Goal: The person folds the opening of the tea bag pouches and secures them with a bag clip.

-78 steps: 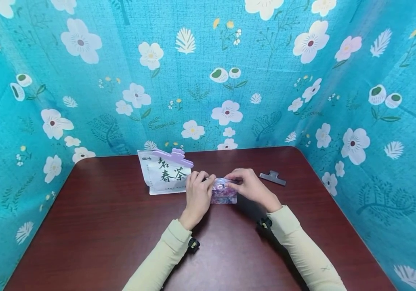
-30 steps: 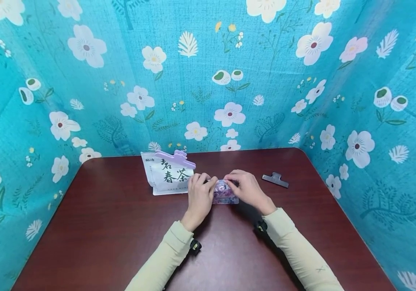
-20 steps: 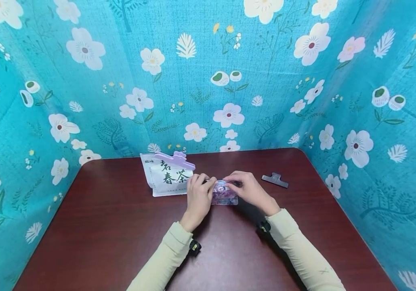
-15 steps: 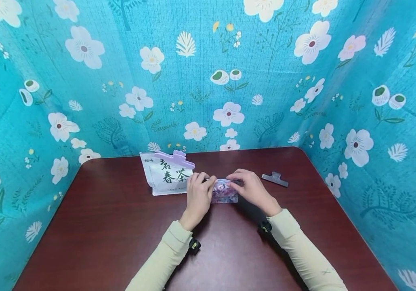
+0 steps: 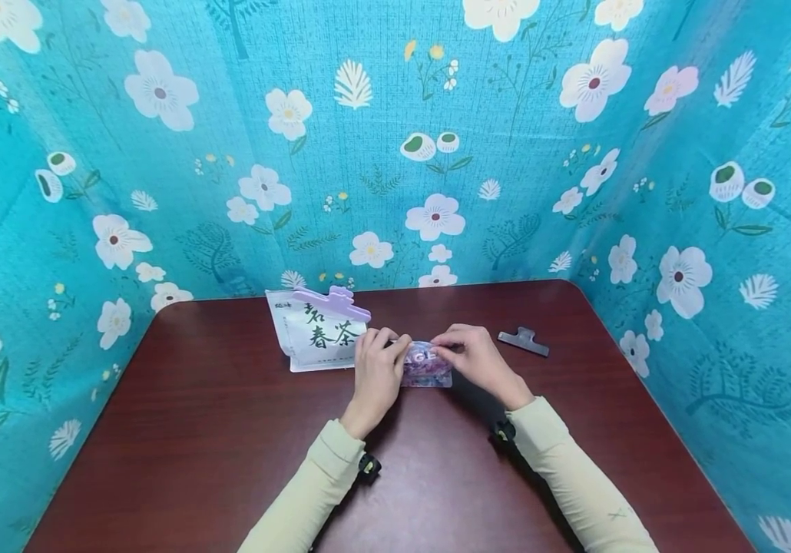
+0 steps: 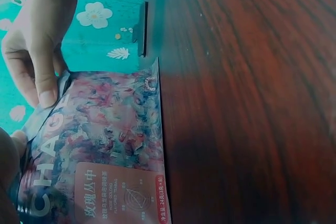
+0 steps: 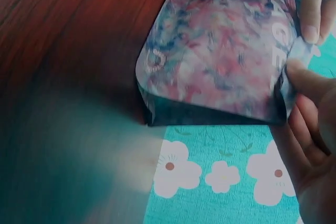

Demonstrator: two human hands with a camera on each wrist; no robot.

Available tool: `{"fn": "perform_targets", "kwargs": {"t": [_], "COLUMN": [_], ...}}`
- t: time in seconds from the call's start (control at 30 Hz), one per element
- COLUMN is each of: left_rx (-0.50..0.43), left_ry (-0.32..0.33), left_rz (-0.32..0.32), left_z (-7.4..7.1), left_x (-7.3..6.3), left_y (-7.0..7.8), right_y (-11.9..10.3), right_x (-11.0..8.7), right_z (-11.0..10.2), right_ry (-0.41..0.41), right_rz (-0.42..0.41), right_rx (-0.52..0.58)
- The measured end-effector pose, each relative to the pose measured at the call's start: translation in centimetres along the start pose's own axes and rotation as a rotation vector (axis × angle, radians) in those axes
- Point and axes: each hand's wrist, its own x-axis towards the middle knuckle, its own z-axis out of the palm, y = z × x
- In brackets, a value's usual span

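Note:
A tea pouch (image 5: 426, 370) with a pink, purple and blue painted pattern stands on the table, pale lettering near its top. My left hand (image 5: 377, 378) pinches the pouch's top edge at its left end. At the right end of that edge, my right hand (image 5: 480, 359) pinches between thumb and fingers. The left wrist view shows the pouch's (image 6: 113, 124) pink label and the right hand (image 6: 39, 51) on its folded top strip. From the right wrist, the right hand's (image 7: 315, 114) thumb presses that strip, near the left hand's (image 7: 313, 9) fingers.
A white tea bag (image 5: 316, 338) with dark characters stands left of the hands, a purple clip (image 5: 333, 301) on its top. A grey clip (image 5: 523, 341) lies to the right. Blue flowered cloth (image 5: 395, 153) rises behind the dark red table (image 5: 230, 445).
The pouch's upper part has tipped a little, so more of its pale letters show now. The right fingers have shifted slightly along the top edge; the left hand has stayed in place.

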Motion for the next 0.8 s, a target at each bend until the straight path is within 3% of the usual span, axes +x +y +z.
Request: {"fn": "perform_targets", "kwargs": {"t": [0.2,0.37,0.57,0.8], "left_rx": [0.007,0.003,0.003,0.005], "left_ry": [-0.009,-0.011,-0.015,-0.022], "left_rz": [-0.007,-0.015,-0.020,-0.024], "left_z": [0.0,0.0,0.0,-0.1], "left_x": [-0.2,-0.1,-0.1,0.0], "left_y": [-0.1,-0.1,-0.1,0.0], "right_y": [0.0,-0.3,-0.2,0.0], "right_x": [-0.2,0.1,0.3,0.3], "right_z": [-1.1,-1.4,-1.0,-0.6], "right_ry": [-0.102,-0.152,-0.128,-0.099], "right_rz": [0.078,0.112,0.108,0.019], "right_rx": [0.117,0.080,0.033,-0.065]}}
